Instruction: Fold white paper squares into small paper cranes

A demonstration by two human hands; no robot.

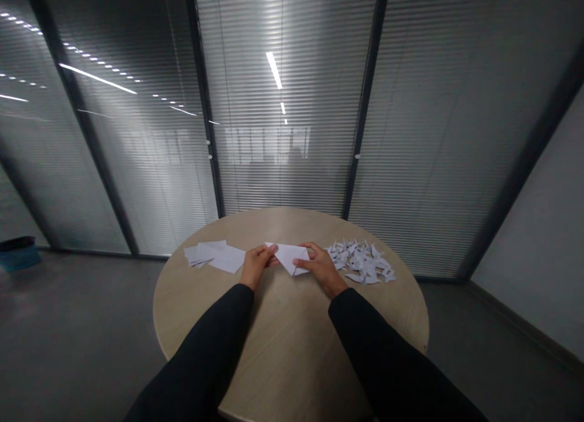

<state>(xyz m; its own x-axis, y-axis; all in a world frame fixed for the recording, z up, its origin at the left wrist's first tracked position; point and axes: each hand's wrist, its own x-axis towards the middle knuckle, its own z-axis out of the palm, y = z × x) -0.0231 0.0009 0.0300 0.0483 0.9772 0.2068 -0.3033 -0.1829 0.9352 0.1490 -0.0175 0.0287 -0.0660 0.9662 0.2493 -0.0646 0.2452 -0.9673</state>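
Observation:
A white sheet of paper (pixel 288 255), folded to a point at its lower edge, is held between my two hands above the table. My left hand (pixel 258 262) pinches its left corner, thumb on top. At the right end, my right hand (pixel 320 267) grips it with the thumb across the front and fingers behind. Just left of my left hand lie several loose white paper sheets (pixel 228 259), partly overlapping. Beyond my right hand is a heap of small folded white paper pieces (pixel 362 261) with pointed tips.
Everything rests on a round light-wood table (pixel 292 337). Behind it stands a glass partition with blinds (pixel 283 179) and dark frames. A blue bin (pixel 19 255) with a dark rim is on the floor at far left. A pale wall (pixel 538 227) is at right.

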